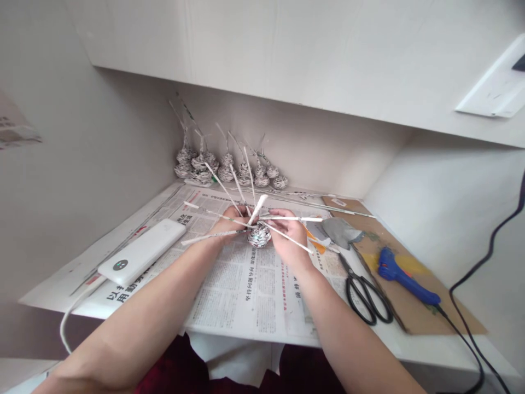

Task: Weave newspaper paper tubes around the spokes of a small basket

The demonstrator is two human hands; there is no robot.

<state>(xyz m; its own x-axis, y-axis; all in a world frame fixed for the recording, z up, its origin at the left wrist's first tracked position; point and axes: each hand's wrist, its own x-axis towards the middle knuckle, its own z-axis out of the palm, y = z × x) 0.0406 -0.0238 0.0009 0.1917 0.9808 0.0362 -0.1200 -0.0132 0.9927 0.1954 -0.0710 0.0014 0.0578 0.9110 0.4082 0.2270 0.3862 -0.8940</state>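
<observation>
A small round woven paper ball (259, 236) is held between my two hands over the newspaper. Several rolled paper strips (223, 189) stick out from its top in all directions. My left hand (232, 221) grips the ball's upper left side, its fingers closed around the base of the strips. On the other side my right hand (289, 230) has its fingers closed at the ball's upper right, among the strips there. The far fingertips of both hands are partly hidden behind the strips.
Several gourd-shaped woven paper pieces (226, 168) stand along the back wall. Black scissors (365, 295) lie at right, beside a blue glue gun (406, 279) on cardboard (426, 317). A white power bank (143, 249) with a cable lies left. Newspaper (229, 295) covers the table.
</observation>
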